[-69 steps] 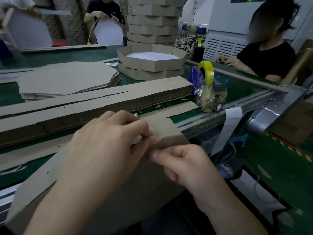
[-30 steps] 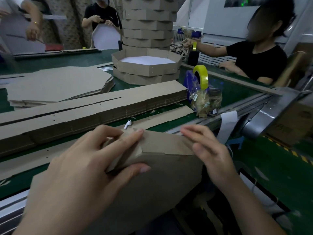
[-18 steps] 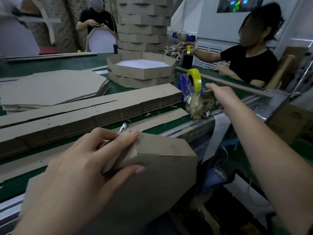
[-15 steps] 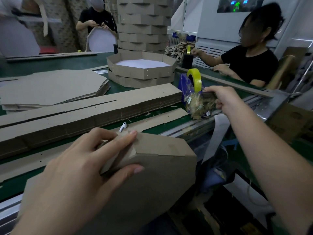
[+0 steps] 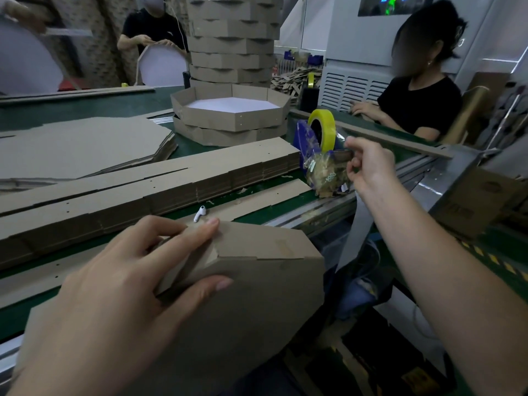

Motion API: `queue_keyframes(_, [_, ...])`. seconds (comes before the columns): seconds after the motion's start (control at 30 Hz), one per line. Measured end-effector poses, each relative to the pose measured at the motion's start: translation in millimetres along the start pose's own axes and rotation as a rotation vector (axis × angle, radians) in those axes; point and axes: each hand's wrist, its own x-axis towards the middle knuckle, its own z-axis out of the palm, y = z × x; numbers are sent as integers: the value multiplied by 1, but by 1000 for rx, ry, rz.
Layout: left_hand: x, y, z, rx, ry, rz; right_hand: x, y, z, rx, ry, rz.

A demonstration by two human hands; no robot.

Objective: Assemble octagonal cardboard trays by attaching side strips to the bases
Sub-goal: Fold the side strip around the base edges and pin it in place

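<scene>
While clamping side strip [image 5: 257,240] onto base [image 5: 243,324] at the desk [image 5: 85,108] edge with left grip [image 5: 123,284] curled round the fold, now has right grip [image 5: 368,164] off the cardboard, pinching apparently the tape end [image 5: 344,155] at tape dispenser [image 5: 310,144]; points to taping this joint.

Matt brown cardboard base [image 5: 243,295] and strips [image 5: 160,181]; glossy yellow tape roll [image 5: 323,124]; crinkled clear plastic bag [image 5: 325,172]; matt green worktop [image 5: 85,107].
</scene>
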Motion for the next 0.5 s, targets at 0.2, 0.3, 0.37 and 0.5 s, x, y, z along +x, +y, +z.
queue_keyframes(0.2, [2,-2,3,-8,8,-2,-2,17,-12,203,-69,-116])
queue_keyframes(0.3, [3,-2,4,8,0,-1,-3,30,-20,232,-78,-152])
queue_keyframes(0.37, [3,-2,3,19,-3,3,-5,34,-22,213,-73,-181])
queue_keyframes(0.5, [2,-1,3,7,0,-7,-6,37,-35,-233,-38,-271])
